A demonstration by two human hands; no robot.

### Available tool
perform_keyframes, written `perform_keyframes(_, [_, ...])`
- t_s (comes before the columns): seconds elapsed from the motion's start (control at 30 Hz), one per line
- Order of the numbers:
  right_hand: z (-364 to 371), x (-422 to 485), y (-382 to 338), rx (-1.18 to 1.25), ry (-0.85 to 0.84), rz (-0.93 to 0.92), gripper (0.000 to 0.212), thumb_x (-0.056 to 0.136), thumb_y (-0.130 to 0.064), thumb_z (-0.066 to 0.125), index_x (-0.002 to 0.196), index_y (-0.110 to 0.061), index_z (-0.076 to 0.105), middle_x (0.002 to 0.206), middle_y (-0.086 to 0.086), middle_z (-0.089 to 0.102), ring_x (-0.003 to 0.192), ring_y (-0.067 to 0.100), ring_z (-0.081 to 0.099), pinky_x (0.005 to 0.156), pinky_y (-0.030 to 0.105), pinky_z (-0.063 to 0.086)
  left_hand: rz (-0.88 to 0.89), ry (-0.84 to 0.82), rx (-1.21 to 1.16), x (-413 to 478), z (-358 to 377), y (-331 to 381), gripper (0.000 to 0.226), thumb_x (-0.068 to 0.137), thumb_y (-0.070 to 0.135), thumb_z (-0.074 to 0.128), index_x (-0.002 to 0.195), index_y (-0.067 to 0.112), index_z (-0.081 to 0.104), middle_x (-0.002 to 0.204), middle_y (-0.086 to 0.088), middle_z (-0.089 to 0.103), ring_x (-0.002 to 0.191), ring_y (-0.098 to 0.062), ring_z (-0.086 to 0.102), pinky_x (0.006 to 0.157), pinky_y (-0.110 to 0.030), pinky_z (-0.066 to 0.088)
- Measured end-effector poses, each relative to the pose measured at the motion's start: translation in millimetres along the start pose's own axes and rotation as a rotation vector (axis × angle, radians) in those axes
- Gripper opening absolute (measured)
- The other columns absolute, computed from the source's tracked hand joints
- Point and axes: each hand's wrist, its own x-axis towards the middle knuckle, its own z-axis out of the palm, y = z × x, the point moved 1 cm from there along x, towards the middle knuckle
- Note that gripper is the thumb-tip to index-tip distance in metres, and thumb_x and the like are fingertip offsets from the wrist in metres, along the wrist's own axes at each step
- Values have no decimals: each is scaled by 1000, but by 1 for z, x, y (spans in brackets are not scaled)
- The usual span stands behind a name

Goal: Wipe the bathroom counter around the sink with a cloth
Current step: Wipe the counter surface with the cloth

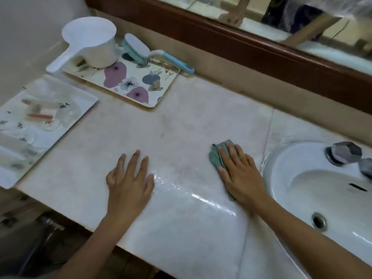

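Note:
A pale marble counter (181, 121) runs left of a white oval sink (298, 190). My right hand (239, 174) lies flat on a folded green cloth (216, 156), pressing it onto the counter just left of the sink rim; most of the cloth is hidden under the palm. My left hand (128, 182) rests flat on the counter with fingers spread, holding nothing. A wet shiny streak (193, 195) lies between the two hands.
A floral tray (130, 83) at the back left carries a white scoop (92, 43) and a teal brush (138, 49). A second tray (40, 121) with small items sits at far left. A grey tap (346, 153) stands behind the sink. A wood-framed mirror (261, 47) lines the back.

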Motion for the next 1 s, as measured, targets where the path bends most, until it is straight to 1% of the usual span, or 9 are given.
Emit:
perform_keyframes(0.17, [-12, 95, 40, -32, 64, 301, 63, 97, -51, 19, 153, -24, 10, 163, 3, 3, 148, 27, 5, 117, 48, 14, -2, 62, 26, 0, 0, 2, 47, 94, 37, 45, 132, 12, 58, 147, -6, 48, 138, -34, 40, 94, -48, 34])
perform_keyframes(0.3, [-12, 159, -4, 1, 55, 420, 66, 97, -52, 16, 154, -20, 6, 162, 13, -2, 147, 36, -1, 117, 50, 9, -24, 76, 30, -1, 1, 3, 46, 94, 37, 45, 131, 13, 58, 147, -4, 48, 139, -32, 39, 96, -47, 34])
perform_keyframes(0.4, [7, 136, -86, 57, 81, 177, 60, 100, -47, 16, 154, -25, 7, 163, 7, -1, 148, 32, -4, 118, 47, 8, -29, 76, 19, 0, 0, 2, 47, 94, 38, 44, 131, 15, 58, 148, -3, 48, 139, -31, 39, 95, -47, 35])
perform_keyframes(0.5, [23, 35, -144, 51, 57, -165, 57, 100, -43, 22, 154, -29, 9, 163, 2, 1, 149, 28, -3, 117, 44, 13, -34, 54, -2, -2, -1, 1, 48, 92, 40, 45, 132, 16, 58, 148, -4, 47, 139, -32, 39, 95, -47, 34])
perform_keyframes(0.63, [17, -49, -76, -19, -14, -428, 55, 99, -45, 27, 153, -36, 14, 162, -3, 8, 149, 22, 5, 114, 37, 18, -44, 30, -21, -1, -1, 0, 48, 92, 39, 46, 133, 18, 57, 149, -3, 46, 140, -30, 37, 97, -46, 33])
perform_keyframes(0.77, [1, 29, 7, -64, 51, -35, 58, 96, -50, 15, 153, -36, 15, 162, -2, 9, 149, 23, 8, 113, 44, 25, -62, 33, -23, -2, 0, 2, 46, 92, 38, 48, 132, 18, 57, 149, -3, 46, 140, -30, 36, 96, -46, 33])
perform_keyframes(0.9, [0, 109, -25, 33, 102, 340, 60, 98, -45, 17, 154, -24, 11, 162, 8, 5, 147, 33, 5, 116, 49, 15, -68, 24, -26, -2, 1, 2, 47, 92, 38, 47, 133, 19, 57, 150, -2, 45, 141, -30, 36, 99, -45, 31])
perform_keyframes(0.93, [5, 104, -47, 47, 102, 353, 60, 99, -45, 17, 154, -23, 10, 162, 10, 4, 148, 34, 4, 117, 49, 13, -67, 11, -26, -3, 1, 1, 47, 92, 39, 46, 134, 19, 56, 150, -1, 44, 141, -29, 35, 99, -45, 32])
perform_keyframes(1.0, [20, 59, -92, 32, 114, 172, 59, 100, -46, 18, 154, -25, 7, 163, 7, 1, 148, 31, -2, 118, 45, 10, -69, -11, -35, -4, 1, 0, 48, 93, 40, 43, 136, 21, 54, 152, 0, 42, 142, -28, 34, 100, -45, 32])
